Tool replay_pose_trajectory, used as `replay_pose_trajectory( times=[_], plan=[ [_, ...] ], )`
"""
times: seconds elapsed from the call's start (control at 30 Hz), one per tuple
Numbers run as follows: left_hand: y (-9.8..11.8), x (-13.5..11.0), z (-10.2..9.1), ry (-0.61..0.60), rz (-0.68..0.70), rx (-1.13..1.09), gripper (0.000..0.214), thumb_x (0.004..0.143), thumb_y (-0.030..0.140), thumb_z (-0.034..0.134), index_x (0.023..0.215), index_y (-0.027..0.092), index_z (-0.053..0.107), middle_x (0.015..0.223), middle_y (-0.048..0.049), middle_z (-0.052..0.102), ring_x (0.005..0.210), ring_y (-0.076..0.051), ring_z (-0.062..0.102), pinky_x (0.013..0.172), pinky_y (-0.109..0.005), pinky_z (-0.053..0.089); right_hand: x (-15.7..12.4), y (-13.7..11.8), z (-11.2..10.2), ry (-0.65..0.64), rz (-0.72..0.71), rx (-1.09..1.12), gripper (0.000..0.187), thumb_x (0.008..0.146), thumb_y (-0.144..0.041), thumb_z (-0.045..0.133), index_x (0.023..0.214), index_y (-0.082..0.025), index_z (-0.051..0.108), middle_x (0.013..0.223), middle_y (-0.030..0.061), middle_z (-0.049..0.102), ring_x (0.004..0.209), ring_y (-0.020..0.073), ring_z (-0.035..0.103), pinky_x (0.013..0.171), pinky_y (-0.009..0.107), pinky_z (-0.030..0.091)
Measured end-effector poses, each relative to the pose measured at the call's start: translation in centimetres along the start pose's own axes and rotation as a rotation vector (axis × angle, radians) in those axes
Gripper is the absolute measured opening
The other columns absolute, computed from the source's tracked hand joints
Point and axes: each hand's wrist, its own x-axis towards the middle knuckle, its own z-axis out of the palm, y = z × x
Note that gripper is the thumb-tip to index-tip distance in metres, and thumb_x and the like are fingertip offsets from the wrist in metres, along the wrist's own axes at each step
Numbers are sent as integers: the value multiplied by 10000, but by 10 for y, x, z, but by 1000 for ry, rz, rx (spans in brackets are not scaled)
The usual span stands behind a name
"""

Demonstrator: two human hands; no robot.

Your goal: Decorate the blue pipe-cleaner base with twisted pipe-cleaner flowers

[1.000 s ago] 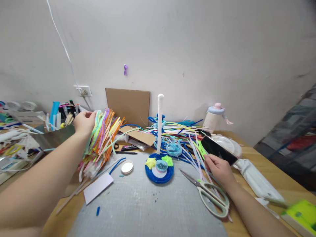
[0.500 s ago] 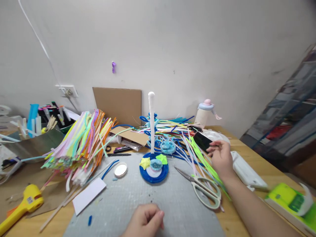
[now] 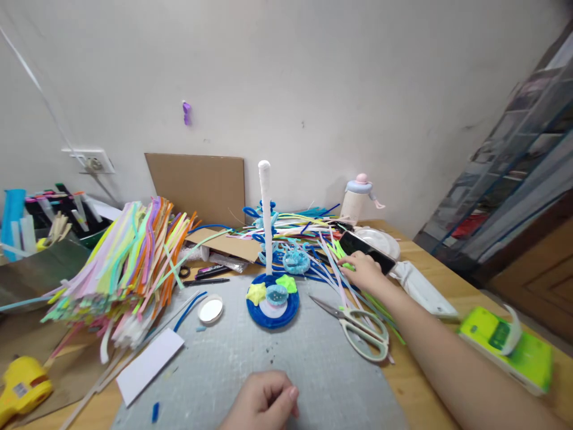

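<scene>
Right now, your right hand (image 3: 362,272) is lying over the lime-green pipe cleaners (image 3: 336,249), which are stretching just beside the dark-screened phone (image 3: 364,246), right of the blue round base (image 3: 273,322). Your right grip is touching down among those strands, but the view is not showing whether it is pinching any. Your left hand (image 3: 268,401) is curling loosely near you on the gray mat (image 3: 322,376), fingers folded, nothing showing in it.

Pale pink pipe cleaners (image 3: 329,255) are mingling with the green ones, so a hasty pull could be dragging extras along. The scissors (image 3: 344,314) are lying over some strands, blades pointing toward the base; a tug underneath could be swinging them. The tall white post (image 3: 266,221) is looking top-heavy, so a snag could be tipping it. A wide lift could be nudging the phone.
</scene>
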Motion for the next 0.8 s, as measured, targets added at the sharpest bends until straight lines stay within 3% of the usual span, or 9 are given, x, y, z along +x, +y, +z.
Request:
replay_pose_trajectory(
  times=[0.13, 0.23, 0.37, 0.53, 0.67, 0.8],
  plan=[
    [-1, 0, -2, -22, -4, -17, 614, 699, 743, 374, 586, 162, 538, 436, 34, 416, 488, -100, 380, 494, -218, 280, 9, -8, 2, -5, -12, -14, 267, 714, -458, 604, 858, -235, 627, 904, 61, 577, 869, 256, 525, 645, 300, 317],
    [-3, 0, -2, -28, 21, -17, 607, 713, 728, 376, 584, 160, 544, 450, 31, 420, 503, -100, 393, 504, -217, 287, 10, -12, 1, -2, -55, -24, 184, 682, -349, 653, 812, -232, 597, 861, 41, 584, 863, 248, 522, 670, 303, 304],
    [-3, 1, -3, -47, 42, -1, 602, 729, 712, 374, 574, 155, 542, 467, 25, 430, 516, -100, 406, 516, -217, 295, 6, -23, -4, 48, -94, 0, 72, 745, -249, 580, 810, -217, 588, 907, 68, 590, 913, 255, 504, 721, 325, 298],
    [-3, 0, -4, -85, 18, -11, 588, 719, 707, 394, 590, 151, 536, 476, 27, 430, 495, -96, 399, 495, -216, 287, -4, -39, 4, -67, -198, 146, 113, 712, -326, 611, 674, -219, 613, 756, 13, 626, 735, 171, 541, 649, 259, 330],
    [-5, 0, -3, -96, 14, -3, 564, 742, 678, 394, 606, 149, 535, 483, 29, 424, 479, -89, 384, 475, -216, 262, 2, -37, 13, -121, -126, 277, 124, 667, -263, 601, 568, -191, 583, 599, -1, 598, 591, 146, 512, 558, 244, 320],
    [-4, 0, -4, -102, 36, 0, 535, 756, 646, 406, 594, 149, 521, 494, 27, 432, 489, -87, 391, 478, -211, 264, 14, -24, 5, -162, -46, 485, 160, 633, -263, 593, 508, -183, 535, 470, -38, 525, 494, 125, 476, 492, 226, 327]
  ],
)
